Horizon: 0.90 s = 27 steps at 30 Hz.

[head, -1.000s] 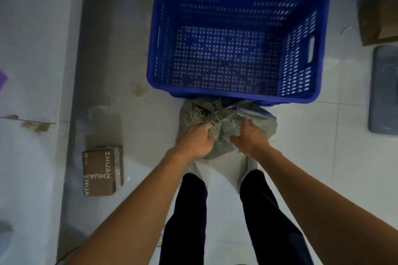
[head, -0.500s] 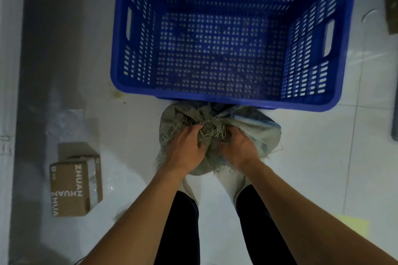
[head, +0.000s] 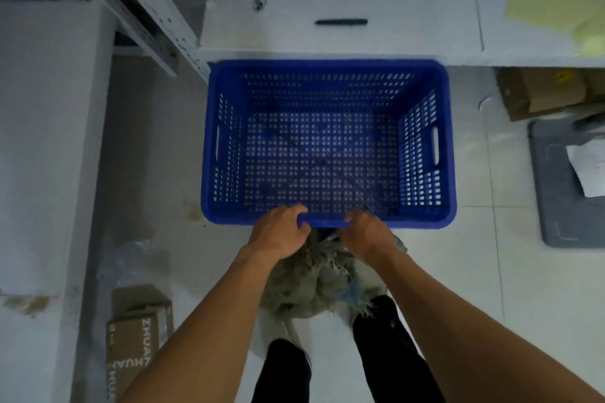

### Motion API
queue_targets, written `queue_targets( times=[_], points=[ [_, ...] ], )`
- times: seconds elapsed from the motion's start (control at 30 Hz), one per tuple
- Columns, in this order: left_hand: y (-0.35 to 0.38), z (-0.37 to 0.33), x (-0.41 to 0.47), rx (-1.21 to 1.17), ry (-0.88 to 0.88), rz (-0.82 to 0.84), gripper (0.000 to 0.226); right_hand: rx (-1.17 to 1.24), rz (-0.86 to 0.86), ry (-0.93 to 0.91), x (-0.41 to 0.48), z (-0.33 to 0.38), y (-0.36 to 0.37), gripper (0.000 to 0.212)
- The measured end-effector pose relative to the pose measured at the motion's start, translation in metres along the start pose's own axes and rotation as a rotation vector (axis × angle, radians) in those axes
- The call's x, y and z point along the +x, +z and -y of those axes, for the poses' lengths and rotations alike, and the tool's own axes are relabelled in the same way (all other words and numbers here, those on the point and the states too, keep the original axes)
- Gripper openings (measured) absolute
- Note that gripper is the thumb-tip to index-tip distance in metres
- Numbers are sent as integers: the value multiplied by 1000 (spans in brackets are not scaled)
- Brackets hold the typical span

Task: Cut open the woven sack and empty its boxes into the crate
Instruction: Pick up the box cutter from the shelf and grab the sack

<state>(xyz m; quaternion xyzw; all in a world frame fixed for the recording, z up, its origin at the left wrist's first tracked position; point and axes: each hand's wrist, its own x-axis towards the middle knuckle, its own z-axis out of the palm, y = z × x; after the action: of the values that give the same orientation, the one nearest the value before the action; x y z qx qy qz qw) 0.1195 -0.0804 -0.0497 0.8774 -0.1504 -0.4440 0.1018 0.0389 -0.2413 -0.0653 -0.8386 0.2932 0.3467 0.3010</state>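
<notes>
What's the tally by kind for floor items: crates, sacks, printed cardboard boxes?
Blue crate: 1
Woven sack: 1
Printed cardboard box: 1
Total: 3

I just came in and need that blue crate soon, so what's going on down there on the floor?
A person stands over a woven sack with a frayed top, set on the floor against the near side of the blue crate. The left hand and right hand are at the sack's top, right by the crate's near rim; whether the fingers grip the sack or the rim is hard to tell. The crate is empty, so no boxes have gone in yet. One cardboard box lies on the floor to the left.
</notes>
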Motion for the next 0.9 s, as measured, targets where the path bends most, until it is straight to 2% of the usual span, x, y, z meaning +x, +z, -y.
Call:
queue_targets(
  times=[0.2, 0.33, 0.4, 0.63, 0.83, 0.9],
  points=[
    [-68, -33, 49, -75, -41, -64, 44, -45, 11, -156, 70, 25, -66, 31],
    [-92, -59, 97, -170, -5, -158, 45, -112, -60, -229, 119, 34, -116, 37],
    [-101, -71, 121, -182, 30, -195, 44, -139, -120, -263, 139, 36, -139, 38],
    [-132, -89, 199, -180, 157, -318, 49, -188, -316, -307, 210, 44, -191, 19],
    [-158, -100, 265, -43, 259, -445, 57, -204, -645, -370, 270, 61, -217, 36],
    [-167, -102, 284, 41, 281, -486, 61, -198, -707, -393, 293, 68, -225, 41]
  ],
)
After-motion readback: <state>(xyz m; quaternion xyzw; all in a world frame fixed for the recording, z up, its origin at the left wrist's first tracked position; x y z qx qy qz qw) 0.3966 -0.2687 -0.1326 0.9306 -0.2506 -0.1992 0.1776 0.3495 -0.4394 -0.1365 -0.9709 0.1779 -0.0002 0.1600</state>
